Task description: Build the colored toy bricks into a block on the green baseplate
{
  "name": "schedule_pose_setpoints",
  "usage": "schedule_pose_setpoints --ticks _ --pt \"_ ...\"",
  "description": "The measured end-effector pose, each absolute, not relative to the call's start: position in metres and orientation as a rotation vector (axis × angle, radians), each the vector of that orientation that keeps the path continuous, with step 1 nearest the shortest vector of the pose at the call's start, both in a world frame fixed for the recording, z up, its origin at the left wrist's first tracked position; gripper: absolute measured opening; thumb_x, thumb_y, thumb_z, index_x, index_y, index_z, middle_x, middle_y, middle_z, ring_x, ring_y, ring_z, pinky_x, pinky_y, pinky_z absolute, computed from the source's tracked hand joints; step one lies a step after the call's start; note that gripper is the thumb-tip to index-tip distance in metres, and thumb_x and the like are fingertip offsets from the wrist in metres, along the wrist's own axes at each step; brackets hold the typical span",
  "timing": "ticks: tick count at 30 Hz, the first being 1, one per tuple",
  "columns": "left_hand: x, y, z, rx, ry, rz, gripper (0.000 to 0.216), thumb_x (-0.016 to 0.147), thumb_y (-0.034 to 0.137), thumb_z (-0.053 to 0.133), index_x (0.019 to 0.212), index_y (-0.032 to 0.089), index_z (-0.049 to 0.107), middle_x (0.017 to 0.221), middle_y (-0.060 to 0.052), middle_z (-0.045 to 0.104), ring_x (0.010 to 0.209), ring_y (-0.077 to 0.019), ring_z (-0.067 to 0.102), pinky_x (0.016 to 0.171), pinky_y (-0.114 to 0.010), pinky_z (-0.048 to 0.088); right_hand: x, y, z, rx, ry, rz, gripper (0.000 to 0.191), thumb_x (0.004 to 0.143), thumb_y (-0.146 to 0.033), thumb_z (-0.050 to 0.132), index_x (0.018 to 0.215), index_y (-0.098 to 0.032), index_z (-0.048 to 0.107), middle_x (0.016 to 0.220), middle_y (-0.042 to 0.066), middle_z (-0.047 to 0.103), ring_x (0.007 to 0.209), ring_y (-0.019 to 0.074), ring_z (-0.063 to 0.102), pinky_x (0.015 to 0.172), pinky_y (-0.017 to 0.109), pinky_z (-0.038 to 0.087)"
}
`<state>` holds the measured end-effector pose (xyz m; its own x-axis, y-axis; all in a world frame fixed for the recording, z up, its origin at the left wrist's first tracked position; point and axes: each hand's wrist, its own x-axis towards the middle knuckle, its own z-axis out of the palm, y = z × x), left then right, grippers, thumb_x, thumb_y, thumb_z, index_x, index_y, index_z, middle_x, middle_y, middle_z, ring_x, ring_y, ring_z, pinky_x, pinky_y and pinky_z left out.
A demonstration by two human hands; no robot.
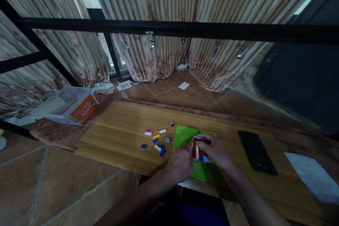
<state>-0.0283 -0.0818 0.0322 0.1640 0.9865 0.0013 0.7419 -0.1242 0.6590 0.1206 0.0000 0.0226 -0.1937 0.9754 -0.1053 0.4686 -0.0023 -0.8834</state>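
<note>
A green studded baseplate (185, 136) lies on a low wooden board (122, 130). On the plate stands a small build of red, white and blue bricks (198, 153). My left hand (181, 162) is closed, its fingers pinching at the left side of the build. My right hand (215, 150) curls over the build's top and right side, fingers pressed on a blue and red brick (200, 138) at the top. Several loose bricks (157, 139) in blue, yellow, white and red are scattered left of the plate.
A black phone (256, 152) lies on the board to the right, with white paper (312, 176) beyond it. A clear plastic box with an orange label (71, 105) sits on the tiled floor at left. A black metal rail (169, 28) and curtains (159, 7) stand behind.
</note>
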Motion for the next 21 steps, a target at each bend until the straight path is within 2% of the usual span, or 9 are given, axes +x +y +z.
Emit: schedule_pose_setpoints --ticks 4,7,10,13,16,21 --pt "-0.040 -0.088 0.029 1.806 1.671 0.787 0.047 0.084 0.010 0.043 0.128 0.018 0.056 0.121 -0.010 0.067 0.108 -0.0206 0.064 0.098 -0.036 0.050 0.126 0.000 0.030 -1.433 -1.618 1.239 0.040 0.066 -0.044 0.069 0.097 -0.018 0.073 0.093 0.006 0.074 0.083 0.0228 0.069 0.079 0.037 0.053" --pt "-0.057 -0.096 0.026 1.677 1.673 0.910 0.038 0.085 0.015 0.046 0.119 0.018 0.064 0.114 -0.010 0.070 0.099 -0.0197 0.067 0.089 -0.034 0.054 0.134 -0.005 0.040 -1.382 -1.425 1.188 0.046 0.068 -0.051 0.069 0.101 -0.018 0.072 0.095 0.007 0.075 0.083 0.0230 0.069 0.075 0.036 0.054" --pt "-0.077 -0.103 0.024 1.574 1.646 0.979 0.031 0.084 0.018 0.049 0.108 0.021 0.069 0.103 -0.006 0.073 0.085 -0.0168 0.069 0.078 -0.030 0.056 0.144 -0.014 0.045 -1.355 -1.233 1.016 0.042 0.066 -0.053 0.072 0.089 -0.018 0.073 0.091 0.009 0.075 0.085 0.0244 0.069 0.076 0.037 0.054" --pt "-0.093 -0.109 0.025 1.518 1.617 1.042 0.025 0.082 0.021 0.053 0.099 0.022 0.070 0.102 -0.004 0.074 0.093 -0.0178 0.068 0.084 -0.032 0.055 0.153 -0.028 0.042 -1.364 -1.073 0.941 0.037 0.064 -0.052 0.074 0.078 -0.018 0.072 0.083 0.008 0.075 0.079 0.0241 0.070 0.073 0.037 0.055" --pt "-0.099 -0.115 0.026 1.505 1.587 1.043 0.022 0.082 0.023 0.054 0.097 0.023 0.071 0.099 -0.003 0.073 0.093 -0.0183 0.068 0.084 -0.033 0.055 0.159 -0.052 0.033 -1.398 -1.027 0.880 0.030 0.070 -0.050 0.071 0.077 -0.021 0.071 0.083 0.007 0.075 0.077 0.0234 0.070 0.073 0.037 0.056" --pt "-0.083 -0.128 0.029 1.493 1.507 0.942 0.023 0.085 0.024 0.054 0.101 0.024 0.070 0.096 -0.003 0.071 0.090 -0.0166 0.066 0.082 -0.030 0.054 0.146 -0.108 0.025 -1.410 -1.298 0.847 0.024 0.085 -0.043 0.061 0.090 -0.023 0.073 0.095 0.008 0.073 0.091 0.0238 0.068 0.080 0.037 0.056"
